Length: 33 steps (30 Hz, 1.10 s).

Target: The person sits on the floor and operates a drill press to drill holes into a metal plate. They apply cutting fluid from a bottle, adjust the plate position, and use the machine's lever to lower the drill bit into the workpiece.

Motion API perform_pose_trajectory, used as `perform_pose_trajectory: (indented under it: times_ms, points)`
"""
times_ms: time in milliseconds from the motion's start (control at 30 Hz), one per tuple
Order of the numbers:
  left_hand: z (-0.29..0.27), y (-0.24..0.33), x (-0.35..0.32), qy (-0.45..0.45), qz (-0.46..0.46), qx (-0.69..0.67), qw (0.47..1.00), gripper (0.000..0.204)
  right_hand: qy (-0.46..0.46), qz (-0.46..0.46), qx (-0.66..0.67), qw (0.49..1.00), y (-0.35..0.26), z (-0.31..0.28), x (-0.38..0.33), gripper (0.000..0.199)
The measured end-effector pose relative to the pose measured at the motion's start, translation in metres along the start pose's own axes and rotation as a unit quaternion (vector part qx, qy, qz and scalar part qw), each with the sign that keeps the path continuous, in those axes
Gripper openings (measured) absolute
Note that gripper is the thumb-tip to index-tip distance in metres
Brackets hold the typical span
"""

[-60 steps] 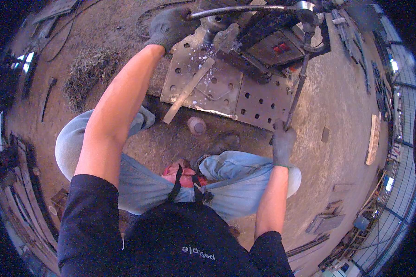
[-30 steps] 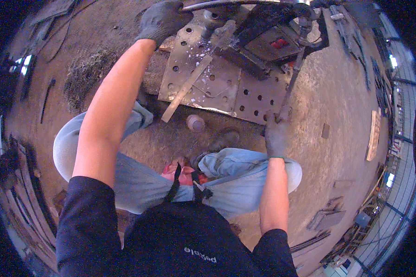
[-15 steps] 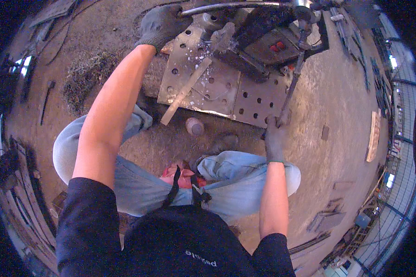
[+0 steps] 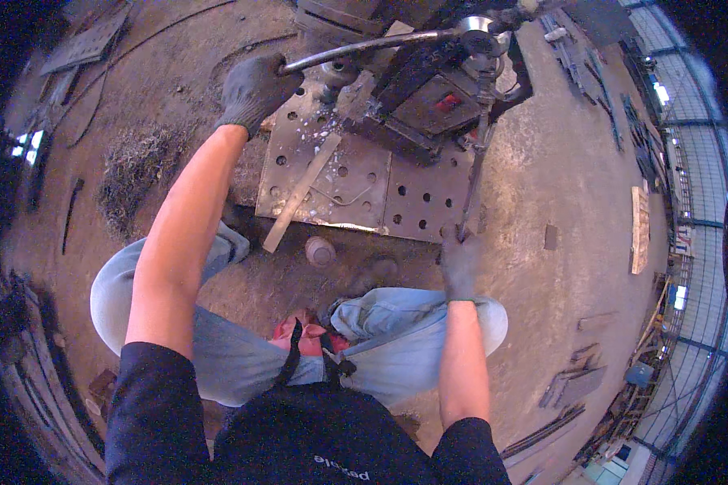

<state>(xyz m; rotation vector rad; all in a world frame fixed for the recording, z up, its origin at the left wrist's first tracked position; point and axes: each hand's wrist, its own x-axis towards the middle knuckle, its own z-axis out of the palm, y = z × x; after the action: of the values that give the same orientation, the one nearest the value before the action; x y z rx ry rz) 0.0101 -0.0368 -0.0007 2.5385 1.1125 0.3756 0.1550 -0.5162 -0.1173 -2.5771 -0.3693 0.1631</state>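
My left hand [image 4: 257, 90], in a dark grey glove, is closed round the end of a curved metal lever [image 4: 356, 50]. That lever runs to a round hub on a dark machine [image 4: 435, 101] with a red switch. Lower on the right, my gloved right hand [image 4: 459, 263] is wrapped round the near end of a long thin bar [image 4: 475, 182], which slants up to the machine's right side. Beneath the machine lies a metal plate [image 4: 364, 212] with rows of round holes. A flat metal strip [image 4: 299, 196] rests across its left part, overhanging the near edge.
A small round container [image 4: 320, 251] stands on the floor before the plate, between my knees. Tangled metal shavings [image 4: 133, 174] are heaped to the left. A wooden board [image 4: 640, 230] and several metal pieces [image 4: 573, 386] lie on the floor at right.
The whole view has shifted, so the scene sits lower and further left. My left hand has drawn the lever's end slightly toward me. My right hand keeps its hold on the bar.
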Motion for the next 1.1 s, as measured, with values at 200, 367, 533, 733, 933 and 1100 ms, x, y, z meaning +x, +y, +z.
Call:
perform_pose_trajectory:
  times_ms: [200, 367, 533, 733, 933, 1100]
  points:
    - [0.004, -0.01, -0.001, 0.021, 0.01, -0.013, 1.0, 0.041, 0.016, 0.002, 0.075, 0.997, -0.03, 0.0, -0.012, 0.034]
    - [0.005, -0.004, 0.004, 0.004, 0.007, 0.033, 0.999, 0.041, 0.031, -0.058, 0.079, 0.995, -0.046, -0.011, -0.013, 0.034]
    - [0.009, -0.005, 0.004, 0.028, 0.022, 0.036, 0.999, 0.042, 0.033, -0.015, 0.056, 0.998, -0.025, -0.005, -0.01, 0.035]
    - [0.006, -0.004, 0.0, 0.026, 0.004, 0.031, 0.999, 0.041, -0.002, 0.054, 0.073, 0.996, -0.032, -0.005, -0.009, 0.034]
    - [0.013, -0.006, 0.003, 0.045, 0.016, 0.007, 0.999, 0.042, 0.047, -0.039, 0.051, 0.997, -0.016, -0.002, -0.003, 0.035]
    - [0.012, -0.011, 0.0, 0.05, 0.011, 0.021, 0.998, 0.043, -0.043, 0.06, 0.146, 0.987, -0.059, -0.022, -0.012, 0.033]
